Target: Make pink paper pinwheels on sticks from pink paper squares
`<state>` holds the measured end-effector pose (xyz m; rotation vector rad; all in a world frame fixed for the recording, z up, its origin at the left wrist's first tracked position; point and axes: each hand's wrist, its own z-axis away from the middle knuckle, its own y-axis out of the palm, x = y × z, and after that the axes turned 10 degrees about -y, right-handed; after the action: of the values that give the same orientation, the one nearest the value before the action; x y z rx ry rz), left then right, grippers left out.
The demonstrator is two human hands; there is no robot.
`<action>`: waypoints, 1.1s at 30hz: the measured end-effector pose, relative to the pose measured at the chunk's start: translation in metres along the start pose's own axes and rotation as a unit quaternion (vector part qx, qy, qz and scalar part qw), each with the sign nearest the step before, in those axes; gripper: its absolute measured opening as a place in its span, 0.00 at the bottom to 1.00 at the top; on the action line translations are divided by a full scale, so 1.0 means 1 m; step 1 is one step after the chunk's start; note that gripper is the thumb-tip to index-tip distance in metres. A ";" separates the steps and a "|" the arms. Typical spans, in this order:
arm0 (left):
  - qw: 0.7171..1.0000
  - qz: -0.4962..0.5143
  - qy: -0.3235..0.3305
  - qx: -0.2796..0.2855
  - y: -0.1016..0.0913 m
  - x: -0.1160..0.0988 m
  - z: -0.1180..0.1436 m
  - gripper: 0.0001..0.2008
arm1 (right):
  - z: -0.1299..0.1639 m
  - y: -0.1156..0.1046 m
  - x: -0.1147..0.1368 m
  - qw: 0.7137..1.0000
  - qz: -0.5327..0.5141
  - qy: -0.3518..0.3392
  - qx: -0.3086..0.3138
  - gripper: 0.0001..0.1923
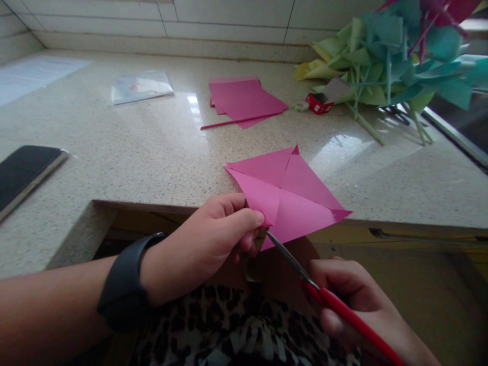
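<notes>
A square of pink paper [305, 213] has slits running from its corners toward the middle, where a small dark dot shows. My left hand [213, 239] pinches its near-left corner between thumb and fingers, at the counter's front edge. In my right hand [354, 300] is a pair of scissors [331, 300] with red handles. The blade tips touch or nearly touch the paper's near corner, just beside my left thumb. Whether the blades are apart is hard to make out. My fingers hide part of the red handles.
Behind lie pink sheets [247, 99] with a thin pink stick [240, 121] across them. A tape roll [300, 105] and a small red box [319, 103] sit near paper pinwheels [385, 61]. A phone [26, 173], a clear packet [142, 87] and a printed sheet [38, 73] are leftward.
</notes>
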<state>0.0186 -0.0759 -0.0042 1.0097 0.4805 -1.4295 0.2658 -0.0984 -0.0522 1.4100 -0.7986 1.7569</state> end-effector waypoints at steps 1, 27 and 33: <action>1.000 -0.004 -0.001 -0.005 0.000 0.000 0.000 0.15 | -0.001 0.001 0.000 1.000 -0.018 0.000 0.004 0.27; 0.997 -0.076 -0.002 -0.010 0.002 -0.010 0.010 0.11 | -0.004 0.002 0.022 0.994 -0.089 -0.043 -0.048 0.22; 0.995 -0.098 -0.012 -0.020 0.002 -0.015 0.012 0.06 | 0.002 -0.004 0.027 0.994 -0.064 -0.015 -0.091 0.23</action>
<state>0.0150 -0.0772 0.0146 0.9333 0.6018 -1.5983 0.2668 -0.0933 -0.0249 1.3383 -0.8426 1.5284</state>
